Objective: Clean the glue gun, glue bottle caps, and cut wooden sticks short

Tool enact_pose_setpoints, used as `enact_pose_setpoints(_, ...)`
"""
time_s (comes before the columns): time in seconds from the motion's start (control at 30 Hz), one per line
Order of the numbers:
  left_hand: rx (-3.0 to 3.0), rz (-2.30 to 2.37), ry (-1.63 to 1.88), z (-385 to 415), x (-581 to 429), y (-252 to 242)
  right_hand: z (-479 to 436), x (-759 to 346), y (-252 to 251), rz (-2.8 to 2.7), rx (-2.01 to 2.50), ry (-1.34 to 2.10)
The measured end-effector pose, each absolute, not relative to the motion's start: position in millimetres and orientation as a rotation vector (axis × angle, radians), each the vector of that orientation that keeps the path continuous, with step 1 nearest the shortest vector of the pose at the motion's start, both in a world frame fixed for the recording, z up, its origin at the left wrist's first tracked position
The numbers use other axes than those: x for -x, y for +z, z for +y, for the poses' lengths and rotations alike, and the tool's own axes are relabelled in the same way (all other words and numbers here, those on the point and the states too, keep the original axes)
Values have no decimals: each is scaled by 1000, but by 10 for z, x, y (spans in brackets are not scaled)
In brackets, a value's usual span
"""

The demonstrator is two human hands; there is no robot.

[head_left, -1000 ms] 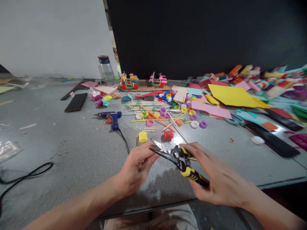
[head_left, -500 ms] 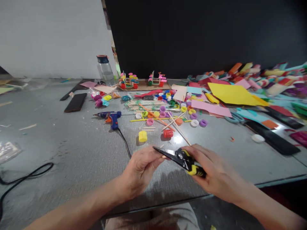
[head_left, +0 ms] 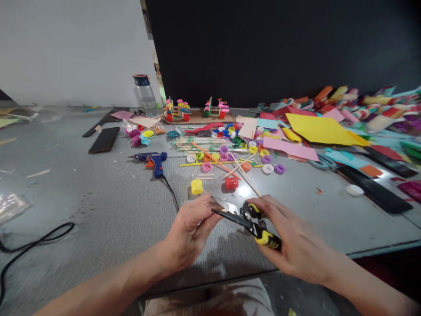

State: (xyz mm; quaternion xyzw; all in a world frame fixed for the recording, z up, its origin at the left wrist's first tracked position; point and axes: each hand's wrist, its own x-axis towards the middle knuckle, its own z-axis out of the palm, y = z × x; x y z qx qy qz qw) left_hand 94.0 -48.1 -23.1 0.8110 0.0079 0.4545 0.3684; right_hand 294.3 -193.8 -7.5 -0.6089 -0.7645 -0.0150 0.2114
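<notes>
My right hand (head_left: 291, 239) is closed round the black and yellow handles of a pair of snips (head_left: 245, 219). Their blades stand apart and point left, reaching to the fingertips of my left hand (head_left: 192, 230). Between thumb and fingers, my left hand pinches a thin wooden stick; only its pale tip (head_left: 224, 210) shows, between the blades, and the rest is hidden. Just beyond the hands lie a yellow bottle cap piece (head_left: 197, 187) and a red one (head_left: 232, 183). A long wooden stick (head_left: 250, 182) runs from the pile toward my right hand.
On the left lies a blue glue gun (head_left: 156, 162), its cord trailing toward me. Several coloured rings and sticks (head_left: 204, 144) are heaped mid-table. Behind them stand two small toy cars (head_left: 177, 112) and a water bottle (head_left: 144, 96). Coloured paper (head_left: 319, 129) and scissors (head_left: 322, 162) lie right.
The snips' blades have spread apart around the pale stick tip, and the handles in my right hand have opened. My left hand stays almost in place, still pinching.
</notes>
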Motion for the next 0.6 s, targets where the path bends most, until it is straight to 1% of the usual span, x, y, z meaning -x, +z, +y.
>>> enact_pose_setpoints(0.13,-2059,19,1172,-489,-945,-212,-1965,-2930,-62,-2132,1680,-9)
enact_pose_setpoints(0.43,-2031,55,1239,-496,-943,-290,-1915,-2923,-57,-2140,1737,-197)
enact_pose_setpoints(0.6,-2000,58,1179,-517,-959,-277,-1896,-2937,-121,-2143,1672,-232)
